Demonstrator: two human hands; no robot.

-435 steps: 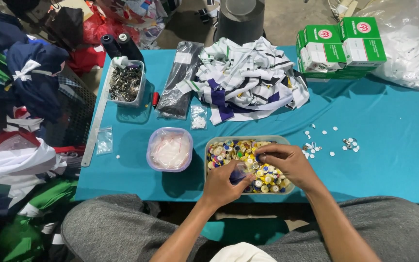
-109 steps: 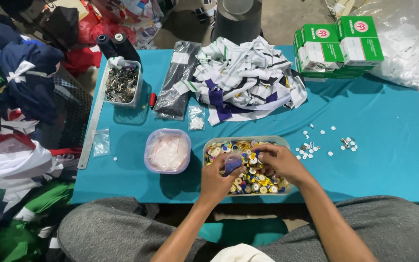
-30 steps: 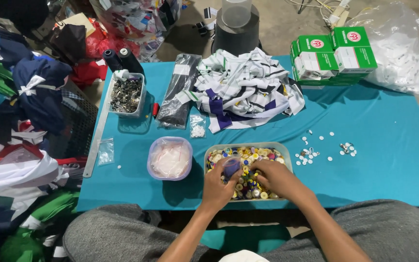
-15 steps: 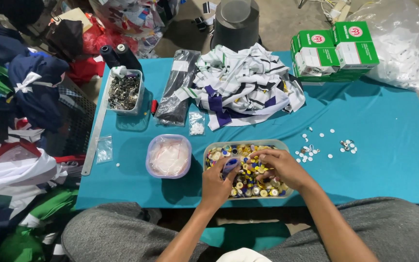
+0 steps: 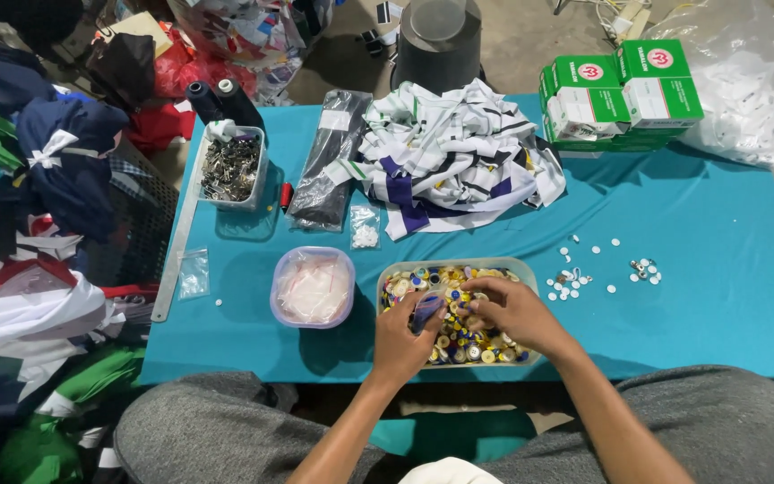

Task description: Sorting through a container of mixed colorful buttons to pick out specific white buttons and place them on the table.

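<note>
A seated person in grey trousers bends over the near edge of a teal-covered surface (image 5: 709, 269), both hands sunk into a clear tray of buttons (image 5: 459, 309). The left hand (image 5: 402, 333) is closed around a small blue-purple item (image 5: 426, 311), pinched upright between thumb and fingers above the tray's near left part. The right hand (image 5: 505, 314) lies just beside it, fingers curled down onto the yellow, white and blue buttons; whether it grips any cannot be told. The two hands nearly touch over the tray's middle, the blue-purple item between them.

Left of the tray, close by, stands a round lidded tub (image 5: 313, 286) with pale contents. To the tray's right, loose white buttons (image 5: 575, 280) are scattered on the bare cloth, with a smaller cluster (image 5: 645, 270) farther toward the right edge. A small clear bag (image 5: 193, 273) and a long metal ruler (image 5: 177, 246) lie along the left edge.

Toward the middle, a little packet of white pieces (image 5: 365, 228) sits below a dark plastic-wrapped bundle (image 5: 329, 161) and a heap of white striped garments (image 5: 459, 152). At the far left corner a clear box of metal parts (image 5: 230, 168) stands by two dark thread cones (image 5: 221, 100). Green and white cartons (image 5: 624, 94) are stacked at the far edge, beside a bulging clear sack (image 5: 745, 81).
</note>
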